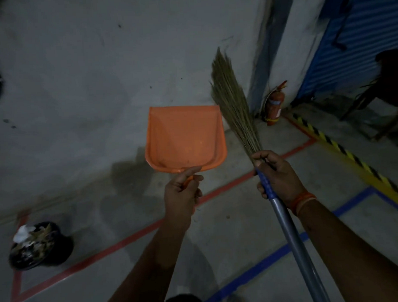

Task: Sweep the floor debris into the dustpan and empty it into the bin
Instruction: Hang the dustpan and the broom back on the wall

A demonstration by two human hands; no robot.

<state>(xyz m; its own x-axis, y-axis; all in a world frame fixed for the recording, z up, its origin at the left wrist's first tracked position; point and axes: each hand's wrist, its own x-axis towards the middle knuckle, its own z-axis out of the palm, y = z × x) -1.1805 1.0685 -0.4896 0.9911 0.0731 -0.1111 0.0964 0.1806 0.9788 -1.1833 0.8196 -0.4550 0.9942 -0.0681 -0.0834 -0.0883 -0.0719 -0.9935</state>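
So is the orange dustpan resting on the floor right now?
No, the left hand grips the handle of the orange dustpan and holds it up in the air, well above the concrete floor.

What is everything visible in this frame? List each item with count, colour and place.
dustpan: one, orange, held up at centre
broom: one, straw bristles, blue-and-grey handle, right of dustpan
bin: one, black, filled with rubbish, lower left floor
fire extinguisher: one, red, floor by wall corner
floor tape: red and blue lines, plus a yellow-black striped strip at right
shutter: one, blue, upper right
left hand: grips dustpan handle
right hand: grips broom handle, orange wristband
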